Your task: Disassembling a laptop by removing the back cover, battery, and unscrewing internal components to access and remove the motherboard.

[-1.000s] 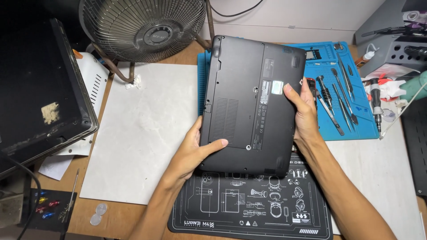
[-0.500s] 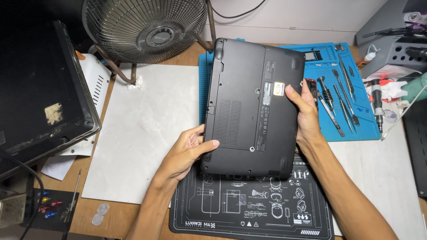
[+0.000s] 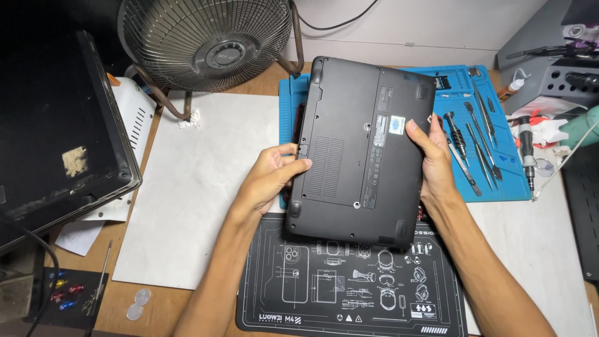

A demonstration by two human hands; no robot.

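Note:
A black laptop (image 3: 362, 150) is held upside down, its underside with vents and a small sticker facing me, above a black printed work mat (image 3: 349, 293) and a blue tool mat (image 3: 499, 156). My left hand (image 3: 271, 178) grips its left edge, thumb and fingertips pressed at a small latch by the side. On the opposite edge, my right hand (image 3: 433, 162) holds the laptop with the thumb lying on the underside.
A metal-caged fan (image 3: 206, 40) stands at the back. An open black device (image 3: 56, 137) lies at left. Screwdrivers and tweezers (image 3: 474, 140) rest on the blue mat. A white sheet (image 3: 193, 187) covers the wooden table; two coins (image 3: 138, 304) lie near the front.
My left hand has slid from the laptop's lower left corner up along the left edge to the latch. The laptop has turned slightly more upright; my right hand keeps its grip.

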